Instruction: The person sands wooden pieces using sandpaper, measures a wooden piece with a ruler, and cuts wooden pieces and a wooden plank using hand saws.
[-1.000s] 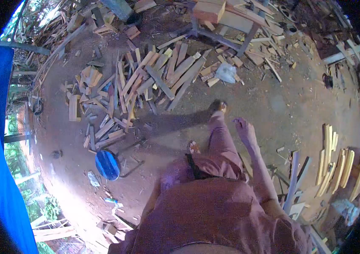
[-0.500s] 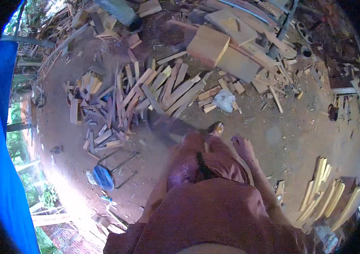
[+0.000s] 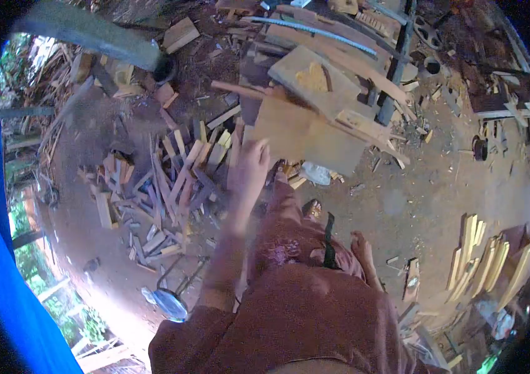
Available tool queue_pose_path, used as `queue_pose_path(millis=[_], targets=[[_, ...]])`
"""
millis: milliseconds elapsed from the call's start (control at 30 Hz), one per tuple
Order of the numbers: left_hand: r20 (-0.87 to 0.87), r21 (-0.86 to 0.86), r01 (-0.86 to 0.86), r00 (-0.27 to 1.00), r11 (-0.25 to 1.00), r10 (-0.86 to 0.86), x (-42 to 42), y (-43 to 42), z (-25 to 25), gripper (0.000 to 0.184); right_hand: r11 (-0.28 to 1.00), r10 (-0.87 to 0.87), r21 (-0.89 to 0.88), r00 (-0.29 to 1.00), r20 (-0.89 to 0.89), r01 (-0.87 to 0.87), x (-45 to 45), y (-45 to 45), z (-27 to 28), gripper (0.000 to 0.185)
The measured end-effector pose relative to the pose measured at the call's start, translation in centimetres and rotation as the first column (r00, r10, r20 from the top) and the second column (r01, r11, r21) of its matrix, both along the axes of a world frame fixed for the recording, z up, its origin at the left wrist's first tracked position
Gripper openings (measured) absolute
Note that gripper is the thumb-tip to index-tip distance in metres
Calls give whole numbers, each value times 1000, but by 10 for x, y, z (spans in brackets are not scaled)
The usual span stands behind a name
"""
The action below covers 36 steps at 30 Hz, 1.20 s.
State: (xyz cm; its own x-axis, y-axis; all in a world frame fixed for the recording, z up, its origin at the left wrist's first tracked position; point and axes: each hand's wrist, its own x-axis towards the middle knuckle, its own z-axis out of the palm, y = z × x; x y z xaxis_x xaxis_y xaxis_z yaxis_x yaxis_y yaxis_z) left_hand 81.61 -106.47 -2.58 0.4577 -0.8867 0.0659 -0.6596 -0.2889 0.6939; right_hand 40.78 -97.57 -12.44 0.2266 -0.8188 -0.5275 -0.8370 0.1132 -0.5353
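Note:
My left hand (image 3: 252,163) reaches forward in front of my body. It appears above the near left edge of a large flat wooden board (image 3: 315,134), and I cannot tell whether it touches the board. Motion smears its fingers, so their pose is unclear. Low at my right side hangs my right hand (image 3: 362,248), with loosely parted fingers and nothing in them. A clear plastic bag (image 3: 316,174) lies on the dirt floor just below the board.
Many loose wood offcuts (image 3: 184,168) cover the floor to my left. A small round stool (image 3: 170,304) stands nearer on that side. Pale wood strips (image 3: 489,265) lie at the right. A thick beam (image 3: 90,38) juts in at the upper left.
My left hand has swung up and forward into view. The board and plastic bag now appear nearer to my feet, and the stool has shifted lower in view. My right hand stays low.

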Motion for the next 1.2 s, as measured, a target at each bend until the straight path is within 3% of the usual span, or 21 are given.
queue_pose_path(millis=[33,100,267,333,433,500,533,567,600,633,667,767,800,833,900,933,967,1033,1067,1167,1200], targets=[[86,-56,72,994,996,-67,12,-33,2,22,1000,-29,-6,999,41,30,-11,12,-22,27],[240,-77,175,959,982,-152,29,-97,2,25,959,-43,265,975,-218,101,-24,27,-41,30],[436,-92,360,852,928,-288,45,-195,-40,25,897,-297,309,948,-112,317,-12,52,-16,31],[570,84,413,727,907,-384,48,-208,-57,28,842,-414,349,908,-68,411,20,33,17,32],[444,224,432,753,874,-486,56,-212,-64,26,881,-398,272,917,-14,387,37,36,-3,30],[480,178,432,746,884,-461,58,-214,-62,24,923,-345,172,938,-33,345,53,16,-5,27],[380,152,425,808,892,-450,60,-216,-54,24,951,-299,80,954,3,297,56,-1,-18,28],[276,127,416,857,900,-435,61,-217,-42,24,959,-277,61,960,-31,278,73,-48,-2,24],[309,-18,391,878,920,-367,58,-213,-21,27,964,-257,49,964,-69,260,93,-106,26,21],[310,-15,398,874,917,-374,57,-205,-11,27,930,-252,-255,965,80,264,107,-150,33,22],[165,3,353,923,936,-348,58,-195,-4,27,902,-222,-352,968,121,251,129,-214,63,24],[-145,-64,272,949,960,-279,58,-146,1,25,887,-208,-413,977,43,207,151,-355,57,26],[-200,-13,236,952,972,-234,58,-123,-1,24,834,-137,-519,982,132,186,157,-390,50,25],[-250,38,203,950,978,-187,60,-101,-4,24,845,-158,-504,984,84,178,166,-421,43,24],[-44,286,250,968,925,-248,69,-63,-9,23,816,-91,-575,995,-30,58,164,-492,-13,23],[-305,124,107,950,987,-65,68,-24,-40,26,763,-9,-643,994,-107,-62,150,-515,-59,25],[-563,8,-86,823,996,76,67,16,-78,28,765,-9,-642,994,-108,-63,158,-517,-55,25],[-302,281,53,953,958,36,90,70,-103,34,748,-120,-663,979,-162,-18,185,-519,-30,31],[-216,340,3,973,941,75,93,116,-137,29,813,-115,-581,967,-227,-39,190,-525,-25,35],[-136,581,-32,981,813,136,104,239,-193,24,697,-114,-712,970,-217,-78,182,-535,-59,36],[-141,639,-22,979,769,145,108,264,-196,24,748,-140,-664,972,-188,-21,188,-530,-45,37]])
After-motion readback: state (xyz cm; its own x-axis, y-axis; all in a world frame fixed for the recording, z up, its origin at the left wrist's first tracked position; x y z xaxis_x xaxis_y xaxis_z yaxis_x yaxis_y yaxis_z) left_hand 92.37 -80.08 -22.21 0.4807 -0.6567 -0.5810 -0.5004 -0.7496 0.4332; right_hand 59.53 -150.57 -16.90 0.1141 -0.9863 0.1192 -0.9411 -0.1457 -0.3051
